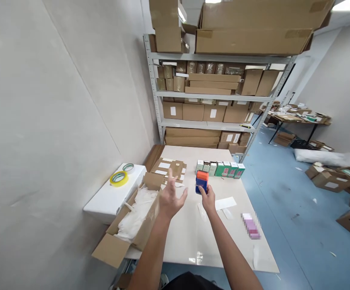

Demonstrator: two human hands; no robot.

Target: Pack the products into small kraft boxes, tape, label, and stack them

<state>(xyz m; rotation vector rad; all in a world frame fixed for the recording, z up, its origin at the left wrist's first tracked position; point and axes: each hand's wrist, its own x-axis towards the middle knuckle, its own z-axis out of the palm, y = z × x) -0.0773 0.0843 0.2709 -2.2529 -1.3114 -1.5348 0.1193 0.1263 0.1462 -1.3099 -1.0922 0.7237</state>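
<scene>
My right hand (208,200) grips a small handheld object (201,182), dark blue below with a bright orange top; its exact kind is not clear. My left hand (171,198) is raised over the table, fingers and thumb apart, holding nothing. Just beyond it lie flat brown cardboard pieces (169,166) with white labels. Behind the right hand, a row of small green and white boxes (223,169) stands along the table's far right. White paper (225,203) lies right of that hand, with clear plastic pieces around it.
An open carton (146,219) full of white bags sits left on the white table (187,241). Rolls of yellow tape (118,179) and clear tape (128,167) rest on a white block (102,201). A blurred pink item (251,226) lies right. Metal shelving (208,96) with cartons stands behind.
</scene>
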